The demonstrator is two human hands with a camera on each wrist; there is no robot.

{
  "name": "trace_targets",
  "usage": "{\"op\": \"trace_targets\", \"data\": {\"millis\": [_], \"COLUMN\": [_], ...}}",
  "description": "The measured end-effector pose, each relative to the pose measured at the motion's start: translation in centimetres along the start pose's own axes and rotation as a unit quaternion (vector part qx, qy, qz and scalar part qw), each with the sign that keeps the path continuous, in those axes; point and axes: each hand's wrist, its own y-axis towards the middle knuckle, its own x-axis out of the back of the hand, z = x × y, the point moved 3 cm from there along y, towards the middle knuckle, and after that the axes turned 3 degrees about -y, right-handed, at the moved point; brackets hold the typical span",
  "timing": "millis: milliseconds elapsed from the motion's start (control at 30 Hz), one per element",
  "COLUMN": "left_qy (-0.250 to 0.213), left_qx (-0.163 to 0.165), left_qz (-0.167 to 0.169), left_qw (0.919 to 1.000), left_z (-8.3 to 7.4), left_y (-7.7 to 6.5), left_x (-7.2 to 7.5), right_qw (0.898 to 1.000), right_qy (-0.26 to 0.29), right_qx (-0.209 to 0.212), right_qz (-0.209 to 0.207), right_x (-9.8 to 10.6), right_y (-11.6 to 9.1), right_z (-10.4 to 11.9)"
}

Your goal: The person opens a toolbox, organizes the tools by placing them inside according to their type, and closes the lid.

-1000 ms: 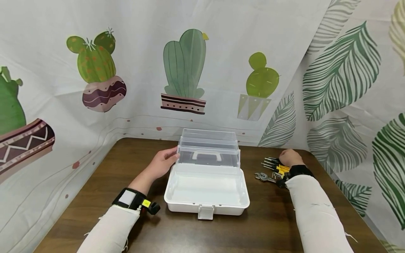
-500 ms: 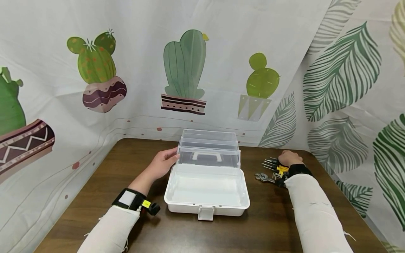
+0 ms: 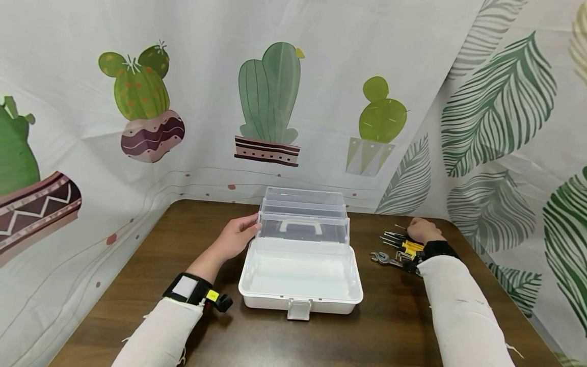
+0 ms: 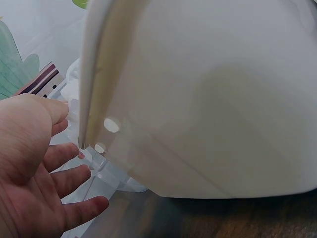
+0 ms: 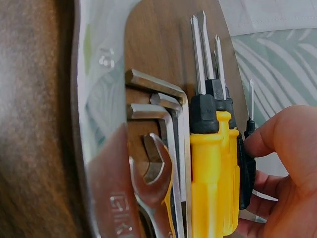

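Observation:
A white toolbox [image 3: 266,303] stands with its clear lid [image 3: 304,197] raised at the back. My left hand [image 3: 235,237] holds the lid's left edge, thumb at the front and fingers behind. In the left wrist view the left hand [image 4: 37,163] has its lower fingers spread beside the toolbox wall [image 4: 213,124], which fills much of that view. My right hand [image 3: 423,230] pinches a small black-handled screwdriver [image 5: 246,171]; in the head view its thin shaft [image 3: 400,227] sticks out left of the hand. Several yellow-and-black screwdrivers [image 5: 207,168] lie beside the right hand [image 5: 287,158].
Hex keys [image 5: 156,82] and an open-ended wrench [image 5: 156,191] lie near the yellow screwdrivers. A larger lettered metal tool [image 5: 104,124] is close to the right wrist camera. A patterned cloth [image 3: 206,127] hangs behind the brown table [image 3: 183,336].
The small screwdriver's shaft now shows apart from the other screwdrivers, at the right hand. The right hand has shifted slightly to the right. My left hand stays at the lid.

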Motion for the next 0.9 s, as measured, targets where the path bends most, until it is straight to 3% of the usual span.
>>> {"op": "trace_targets", "data": {"millis": [300,500,667,900], "left_qy": [0.002,0.000,-0.002,-0.005], "left_qx": [0.002,0.003,0.005,0.004], "left_qz": [-0.001,0.002,0.002,0.003], "left_qw": [1.0000,1.0000,1.0000,1.0000], "left_z": [-0.2,-0.1,-0.1,0.0], "left_y": [-0.1,-0.1,-0.1,-0.1], "left_x": [0.0,0.0,0.0,0.0], "right_qw": [0.999,0.996,0.992,0.985], "right_qy": [0.019,0.017,0.027,0.028], "right_qx": [0.013,0.032,0.066,0.127], "right_qz": [-0.037,-0.079,-0.105,-0.112], "right_x": [-0.2,0.5,2.4,7.2], "right_y": [0.6,-0.2,-0.9,-1.8], "right_z": [-1.4,-0.9,0.7,4.3]}}
